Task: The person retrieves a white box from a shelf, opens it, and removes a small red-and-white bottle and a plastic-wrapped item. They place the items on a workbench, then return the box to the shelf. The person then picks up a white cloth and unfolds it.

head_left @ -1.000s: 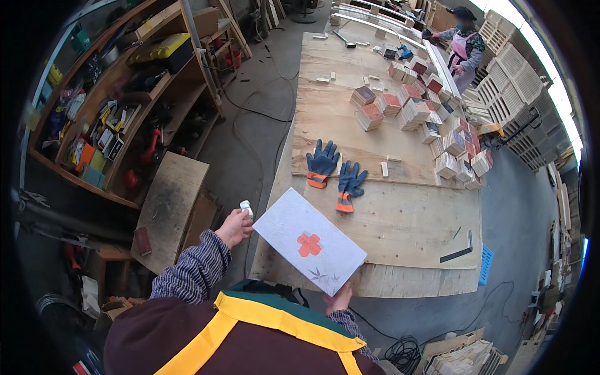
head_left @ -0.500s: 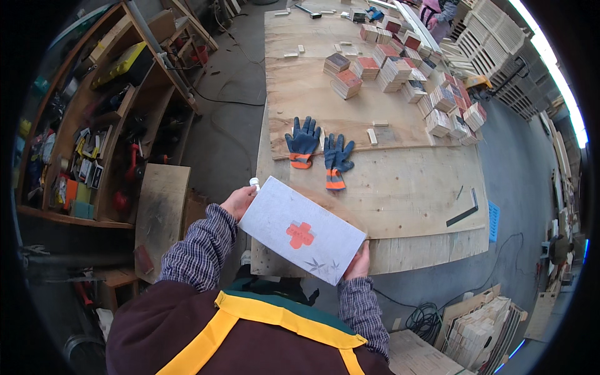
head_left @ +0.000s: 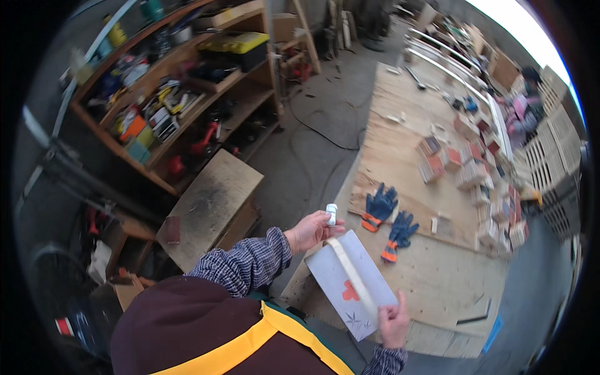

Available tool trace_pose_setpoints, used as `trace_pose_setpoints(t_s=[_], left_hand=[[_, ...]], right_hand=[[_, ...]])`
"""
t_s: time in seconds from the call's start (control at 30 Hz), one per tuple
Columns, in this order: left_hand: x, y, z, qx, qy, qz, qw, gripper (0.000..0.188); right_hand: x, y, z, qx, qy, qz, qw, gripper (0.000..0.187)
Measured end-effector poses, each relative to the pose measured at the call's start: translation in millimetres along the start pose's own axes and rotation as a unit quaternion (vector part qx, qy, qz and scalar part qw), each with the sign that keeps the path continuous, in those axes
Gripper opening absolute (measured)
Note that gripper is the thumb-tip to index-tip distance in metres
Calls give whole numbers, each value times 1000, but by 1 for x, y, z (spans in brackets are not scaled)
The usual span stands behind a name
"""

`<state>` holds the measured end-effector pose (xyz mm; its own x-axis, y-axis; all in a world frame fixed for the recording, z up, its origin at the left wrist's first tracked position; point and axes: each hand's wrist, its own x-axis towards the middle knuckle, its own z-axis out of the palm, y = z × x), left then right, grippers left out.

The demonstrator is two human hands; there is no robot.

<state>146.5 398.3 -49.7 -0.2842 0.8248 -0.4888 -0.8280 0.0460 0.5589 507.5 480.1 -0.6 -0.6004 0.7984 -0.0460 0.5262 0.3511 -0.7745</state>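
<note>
A flat, pale grey box [head_left: 340, 308] with a red cross and dark leaf prints lies tilted in front of me, over the near edge of the table. My left hand [head_left: 310, 231] is at its upper left corner, fingers closed round a small white object [head_left: 332, 214] shaped like a little bottle. Across the box's face runs a cream-white band [head_left: 351, 272], from beside my left hand down to my right hand [head_left: 394, 322]. My right fingers are curled at the band's lower end, with the index finger stretched out. Blue and orange work gloves [head_left: 380, 205] lie beyond the box.
Many wooden blocks [head_left: 470, 174] sit at the right of the plywood table [head_left: 400, 137]. A black angle square [head_left: 478, 315] lies near its front right. At left stand a tool shelf [head_left: 219, 119] and a wooden bench [head_left: 212, 194]. Another person [head_left: 525, 112] is at far right.
My view has swung left. The band now shows across the box, where none showed before. My left hand has moved to the box's top corner, and the small white object stands higher in it.
</note>
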Motion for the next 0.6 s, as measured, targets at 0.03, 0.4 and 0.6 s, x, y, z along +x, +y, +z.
trace_pose_setpoints(t_s=[0.03,0.4,0.6], left_hand=[[-11,0,-4,15,25,12,1000,20],[-163,-2,-142,-21,156,-7,987,26],[-174,31,-214,-1,155,-75,985,25]], right_hand=[[-2,-8,3,-16,-75,-32,997,70],[-49,-46,93,166,-321,-2,932,71],[-40,-117,80,-42,-204,24,978,70]])
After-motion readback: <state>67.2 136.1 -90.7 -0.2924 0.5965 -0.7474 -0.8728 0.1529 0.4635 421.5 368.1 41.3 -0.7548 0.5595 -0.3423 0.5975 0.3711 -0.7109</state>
